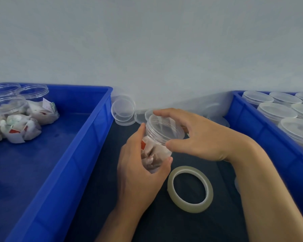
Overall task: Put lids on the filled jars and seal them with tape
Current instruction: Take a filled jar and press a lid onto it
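My left hand (138,170) grips a clear plastic jar (155,151) filled with white packets, tilted away from me above the dark table. A clear lid (164,126) sits on the jar's mouth, and my right hand (199,137) holds that lid by its rim with thumb and fingers. A roll of clear tape (190,189) lies flat on the table just right of my left hand. Spare clear lids (123,110) lie against the wall behind the jar.
A blue crate (87,145) on the left holds open filled jars (9,109) in its far corner. Another blue crate (248,123) on the right holds several lidded jars (276,110). A grey wall closes the back.
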